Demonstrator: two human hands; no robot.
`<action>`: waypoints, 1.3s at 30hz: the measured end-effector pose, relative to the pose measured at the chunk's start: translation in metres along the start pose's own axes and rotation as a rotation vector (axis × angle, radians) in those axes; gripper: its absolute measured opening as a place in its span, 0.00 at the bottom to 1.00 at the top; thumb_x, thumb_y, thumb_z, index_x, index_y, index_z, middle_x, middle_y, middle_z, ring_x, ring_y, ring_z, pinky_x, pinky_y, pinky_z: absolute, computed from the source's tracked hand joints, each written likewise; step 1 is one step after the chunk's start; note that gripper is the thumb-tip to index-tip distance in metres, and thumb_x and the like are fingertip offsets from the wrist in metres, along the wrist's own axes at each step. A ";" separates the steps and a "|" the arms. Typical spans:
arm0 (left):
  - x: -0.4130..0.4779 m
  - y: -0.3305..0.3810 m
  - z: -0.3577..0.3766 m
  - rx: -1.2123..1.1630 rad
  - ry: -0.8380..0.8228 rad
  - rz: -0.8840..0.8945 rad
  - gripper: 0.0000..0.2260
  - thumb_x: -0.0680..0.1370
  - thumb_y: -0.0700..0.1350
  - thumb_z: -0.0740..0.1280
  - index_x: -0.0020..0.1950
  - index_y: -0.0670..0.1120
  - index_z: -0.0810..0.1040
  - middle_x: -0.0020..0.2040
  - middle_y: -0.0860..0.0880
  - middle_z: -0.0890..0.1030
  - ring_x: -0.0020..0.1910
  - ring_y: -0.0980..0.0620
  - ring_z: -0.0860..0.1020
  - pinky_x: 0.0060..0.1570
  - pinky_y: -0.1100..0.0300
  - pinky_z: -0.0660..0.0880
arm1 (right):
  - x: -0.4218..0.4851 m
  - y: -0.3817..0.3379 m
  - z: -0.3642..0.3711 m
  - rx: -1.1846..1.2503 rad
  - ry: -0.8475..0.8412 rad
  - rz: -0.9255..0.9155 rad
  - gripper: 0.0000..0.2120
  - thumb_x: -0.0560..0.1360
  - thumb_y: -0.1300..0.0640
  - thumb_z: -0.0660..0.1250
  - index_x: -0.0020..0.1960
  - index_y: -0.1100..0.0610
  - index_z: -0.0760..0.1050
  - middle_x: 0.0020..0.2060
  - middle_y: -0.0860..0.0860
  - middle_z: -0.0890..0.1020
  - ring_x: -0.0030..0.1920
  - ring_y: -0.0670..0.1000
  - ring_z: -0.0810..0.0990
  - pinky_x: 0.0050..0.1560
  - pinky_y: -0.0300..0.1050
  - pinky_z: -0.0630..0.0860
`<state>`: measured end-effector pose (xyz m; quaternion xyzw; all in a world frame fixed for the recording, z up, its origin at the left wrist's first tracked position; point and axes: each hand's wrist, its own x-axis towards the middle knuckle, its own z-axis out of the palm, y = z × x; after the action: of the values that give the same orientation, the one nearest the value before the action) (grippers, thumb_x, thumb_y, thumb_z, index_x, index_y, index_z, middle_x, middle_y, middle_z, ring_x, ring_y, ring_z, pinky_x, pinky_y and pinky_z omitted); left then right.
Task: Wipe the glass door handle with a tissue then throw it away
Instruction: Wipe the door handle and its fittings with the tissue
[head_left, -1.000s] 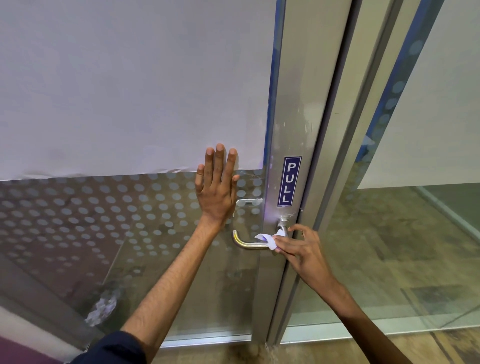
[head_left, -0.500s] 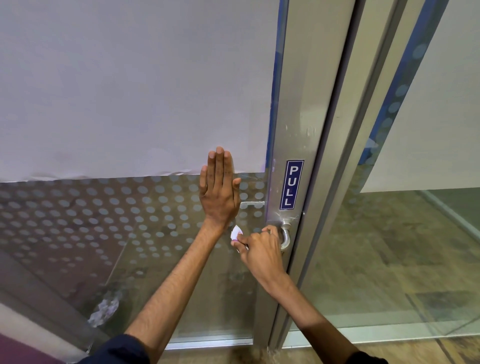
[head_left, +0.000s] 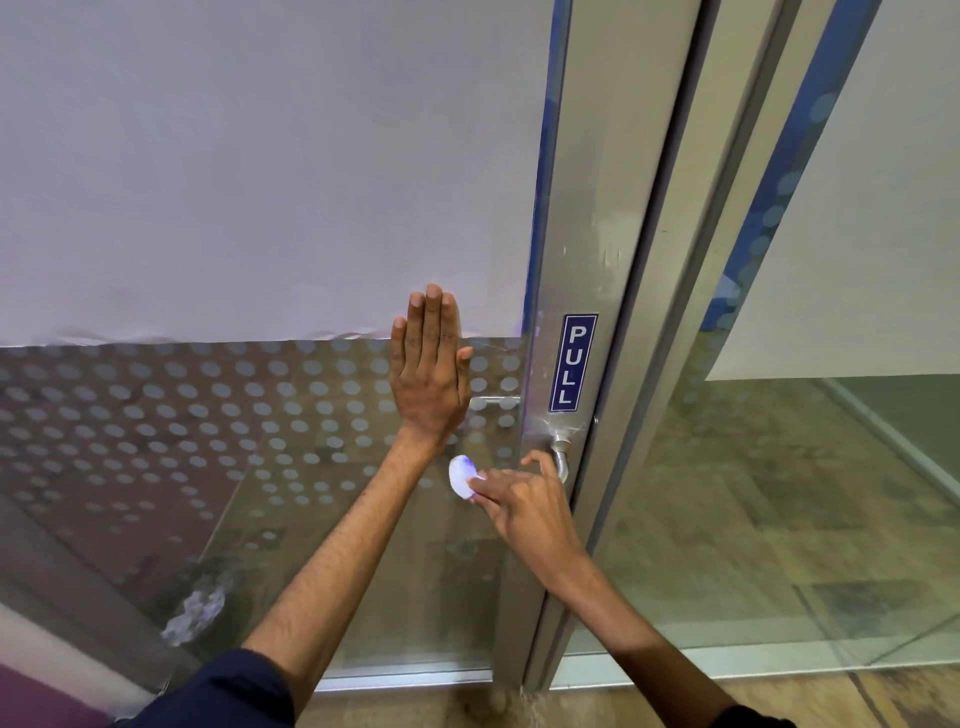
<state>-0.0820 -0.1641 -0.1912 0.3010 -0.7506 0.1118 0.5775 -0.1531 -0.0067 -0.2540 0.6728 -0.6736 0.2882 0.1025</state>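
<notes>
Fingers of right hand (head_left: 524, 506) pinch tissue (head_left: 462, 476) on handle (head_left: 560, 460); left hand (head_left: 428, 379) flat, fingers straight, on glass door (head_left: 260, 415).

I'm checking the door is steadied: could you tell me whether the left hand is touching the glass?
Touching: the head view shows the left hand pressed flat against the glass door, fingers together and pointing up.
</notes>
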 end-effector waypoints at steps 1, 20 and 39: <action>0.000 0.000 0.000 0.000 -0.002 0.002 0.24 0.85 0.50 0.42 0.80 0.46 0.42 0.81 0.52 0.38 0.81 0.53 0.42 0.80 0.53 0.43 | -0.005 0.008 -0.004 0.013 0.004 -0.036 0.08 0.69 0.55 0.77 0.46 0.47 0.80 0.36 0.44 0.84 0.35 0.47 0.81 0.57 0.45 0.61; 0.001 -0.001 -0.003 0.002 -0.009 0.010 0.25 0.85 0.50 0.42 0.80 0.47 0.41 0.81 0.53 0.38 0.81 0.53 0.41 0.80 0.53 0.41 | -0.015 0.032 -0.006 0.109 -0.054 -0.255 0.14 0.71 0.69 0.67 0.53 0.56 0.81 0.49 0.52 0.85 0.51 0.52 0.83 0.68 0.51 0.71; -0.001 0.001 0.000 0.039 -0.048 0.005 0.26 0.83 0.49 0.45 0.80 0.48 0.38 0.80 0.54 0.35 0.80 0.54 0.39 0.79 0.54 0.38 | -0.031 0.069 -0.024 0.140 0.141 0.377 0.12 0.76 0.65 0.67 0.56 0.53 0.83 0.47 0.55 0.85 0.42 0.61 0.83 0.39 0.49 0.77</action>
<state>-0.0820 -0.1633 -0.1916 0.3131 -0.7626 0.1206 0.5531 -0.2235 0.0270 -0.2677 0.5183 -0.7572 0.3947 0.0468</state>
